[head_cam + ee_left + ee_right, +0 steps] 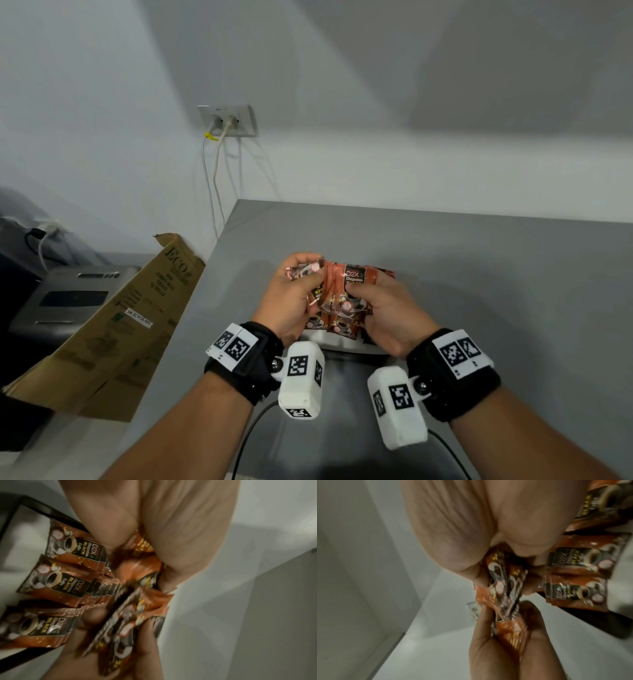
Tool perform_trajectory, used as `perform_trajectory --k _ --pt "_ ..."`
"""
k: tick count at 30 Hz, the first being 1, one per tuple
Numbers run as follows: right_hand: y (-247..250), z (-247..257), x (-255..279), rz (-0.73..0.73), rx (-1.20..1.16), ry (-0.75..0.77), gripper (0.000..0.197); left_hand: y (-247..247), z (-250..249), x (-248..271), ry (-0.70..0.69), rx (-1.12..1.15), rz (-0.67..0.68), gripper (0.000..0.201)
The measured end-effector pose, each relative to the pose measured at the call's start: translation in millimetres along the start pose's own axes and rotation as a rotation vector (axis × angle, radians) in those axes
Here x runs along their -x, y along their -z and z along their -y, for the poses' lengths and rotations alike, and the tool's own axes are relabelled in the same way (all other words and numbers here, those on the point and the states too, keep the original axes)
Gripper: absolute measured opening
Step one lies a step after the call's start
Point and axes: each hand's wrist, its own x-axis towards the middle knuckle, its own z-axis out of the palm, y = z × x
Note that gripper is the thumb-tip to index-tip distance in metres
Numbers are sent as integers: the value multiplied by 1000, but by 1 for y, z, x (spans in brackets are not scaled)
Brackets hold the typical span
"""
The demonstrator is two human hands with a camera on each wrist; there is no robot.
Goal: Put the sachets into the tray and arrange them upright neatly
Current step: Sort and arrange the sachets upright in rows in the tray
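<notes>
Both wrists hang just above the near edge of the tray (346, 346). Over it, the left hand (294, 301) and right hand (387, 315) each clutch one shared bundle of sachets (342, 291) (orange, marked D2X). Rows of standing sachets (56, 577) fill the tray, seemingly upright. Beyond the tray lies grey table (479, 260).

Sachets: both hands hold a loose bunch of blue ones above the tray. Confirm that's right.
Not quite: the sachets are orange-brown with black labels, not blue, as the left wrist view shows. The left hand and right hand do hold a loose bunch above the tray.
</notes>
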Motion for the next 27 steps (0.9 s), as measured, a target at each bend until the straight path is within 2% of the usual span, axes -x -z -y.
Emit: perform_trajectory --k 3,6,11,14,17,20,24,27 --pt "2 10 -5 -85 16 56 21 8 -7 -1 23 -105 25 31" --pt "8 21 -6 -130 -64 98 18 13 -7 0 10 -240 -3 34" --pt "9 17 -1 -86 -79 56 21 7 -5 0 7 -151 -109 38" --pt "-1 9 -3 -64 -5 50 24 -1 0 2 59 -68 -61 40" --pt "3 14 -8 -136 -60 81 24 -3 -7 3 165 204 -22 26" --pt "14 23 -6 -135 -98 63 26 4 -13 4 212 292 17 37" --pt "30 22 -5 -162 -158 6 30 5 -12 2 152 144 -59 45" --pt "34 18 -4 -193 -211 -12 35 7 -8 1 70 -13 -91 35"
